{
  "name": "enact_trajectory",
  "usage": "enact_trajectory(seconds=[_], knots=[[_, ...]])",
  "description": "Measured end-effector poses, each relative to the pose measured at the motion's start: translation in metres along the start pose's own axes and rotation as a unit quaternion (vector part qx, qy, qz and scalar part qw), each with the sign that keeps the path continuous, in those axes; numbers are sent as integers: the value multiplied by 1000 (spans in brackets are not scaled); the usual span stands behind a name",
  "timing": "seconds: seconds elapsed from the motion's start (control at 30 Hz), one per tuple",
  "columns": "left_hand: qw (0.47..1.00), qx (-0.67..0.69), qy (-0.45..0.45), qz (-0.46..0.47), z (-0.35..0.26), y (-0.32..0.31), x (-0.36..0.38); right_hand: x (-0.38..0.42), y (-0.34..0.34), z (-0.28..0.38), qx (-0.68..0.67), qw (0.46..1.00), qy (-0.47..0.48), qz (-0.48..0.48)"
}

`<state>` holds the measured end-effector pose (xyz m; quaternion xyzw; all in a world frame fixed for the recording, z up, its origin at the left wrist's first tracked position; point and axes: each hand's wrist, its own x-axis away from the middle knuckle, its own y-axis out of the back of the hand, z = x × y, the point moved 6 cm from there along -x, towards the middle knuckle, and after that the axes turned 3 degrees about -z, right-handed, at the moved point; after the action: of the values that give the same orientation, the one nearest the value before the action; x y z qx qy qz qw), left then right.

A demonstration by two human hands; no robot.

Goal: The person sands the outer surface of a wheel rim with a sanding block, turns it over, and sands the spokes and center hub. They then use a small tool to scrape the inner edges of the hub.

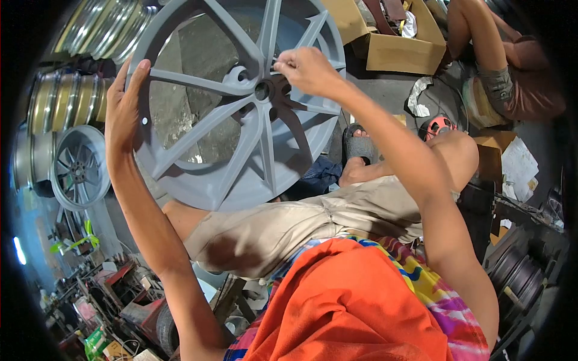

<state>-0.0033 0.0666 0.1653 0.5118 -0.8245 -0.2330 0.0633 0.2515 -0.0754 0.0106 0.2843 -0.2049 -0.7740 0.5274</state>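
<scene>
Up at 12 o'clock, resting on the person's knee, the grey wheel (235, 102) stands on edge, face toward the camera, axle pointing at the viewer. The left hand (125, 102), spread, steadies the rim at 9 o'clock; the right hand (307, 69) pinches something small, hidden, by the hub, seemingly sanding. Next likely calls for turning the rim.

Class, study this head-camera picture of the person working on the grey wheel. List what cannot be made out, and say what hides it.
1. Head view: the top of the grey wheel is cut off by the picture's upper edge.
2. What the right hand pinches near the hub is hidden by its own fingers.
3. The left hand palm lies against the rim, unseen.
4. The second person is cut off by the top edge.
5. Floor clutter is too small and warped.
</scene>
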Motion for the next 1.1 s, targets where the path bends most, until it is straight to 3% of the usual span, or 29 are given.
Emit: enact_trajectory(seconds=[0.07,0.13,0.27,0.3,0.37,0.4,0.47,0.53,0.63,0.67,0.77,0.8,0.9,1.0,1.03,1.1], knots=[[1000,2,3,1,1,0,-1,-3,4,-5,37,999,-19,17],[1000,-19,-2,-22,2,3,0,4,4,6,162,969,154,-102],[1000,-10,3,-3,1,2,1,20,-7,10,263,964,42,6],[1000,-6,2,0,-1,0,2,15,-6,4,263,964,42,6],[1000,-2,-2,5,-4,-1,2,7,3,-17,-17,999,38,30],[1000,-10,-12,6,-5,-1,3,11,16,-21,-16,999,39,29],[1000,-16,-16,1,-2,1,6,16,41,-38,-119,989,-74,44],[999,-40,2,-18,-1,3,7,29,48,-35,-50,994,-96,6],[1000,-19,-2,-6,-3,0,3,30,25,0,15,994,88,-58],[1000,-2,14,2,-2,-1,3,26,14,0,14,994,86,-63],[1000,-13,5,-9,1,2,1,24,-2,10,175,977,88,-80],[1000,-21,6,-22,1,3,2,21,-4,13,175,977,86,-81],[1000,1,4,-14,-1,2,5,18,2,8,-36,997,10,-70],[999,-35,3,-11,-2,6,3,18,5,-5,-11,993,8,-114],[999,-37,4,-7,1,8,3,22,3,-6,19,988,48,-147],[1000,-8,19,-5,6,8,0,29,-2,-5,20,989,62,-131]])
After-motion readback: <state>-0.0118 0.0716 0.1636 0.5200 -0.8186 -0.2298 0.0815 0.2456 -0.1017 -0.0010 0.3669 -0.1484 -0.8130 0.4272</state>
